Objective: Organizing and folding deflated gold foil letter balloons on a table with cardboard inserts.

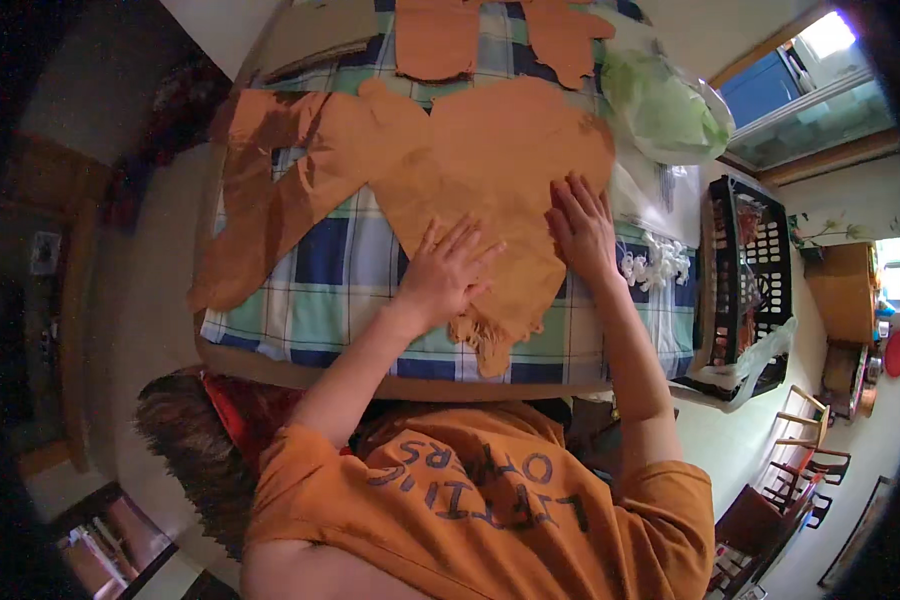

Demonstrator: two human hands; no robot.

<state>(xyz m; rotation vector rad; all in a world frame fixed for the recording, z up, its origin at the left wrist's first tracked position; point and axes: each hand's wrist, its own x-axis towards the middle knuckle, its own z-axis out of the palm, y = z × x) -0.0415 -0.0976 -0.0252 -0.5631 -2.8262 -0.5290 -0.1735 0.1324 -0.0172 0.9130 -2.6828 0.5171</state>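
Observation:
A large orange-brown sheet with an irregular outline [510, 140] lies spread on the plaid cloth [315, 320] before me; whether it is leather or paper I cannot tell. Its near tip is frayed into small strips. My left hand [445, 275] rests flat on the sheet's near middle, fingers spread. Near its right edge, my right hand [582, 228] lies flat with fingers stretched out. Neither hand grips anything. On the left, a long glossy brown section [260, 225] bends toward the near edge. Two smaller orange pieces, one broad [437, 40] and one jagged [567, 45], lie beyond.
At the right of the table sit a clear plastic bag with something pale green [665, 110] and a pile of white curled strips [658, 262]. A black slatted crate [720, 270] stands beside the table, with a plastic bag [745, 370] at its near end. Wooden chairs [805, 445] stand farther right.

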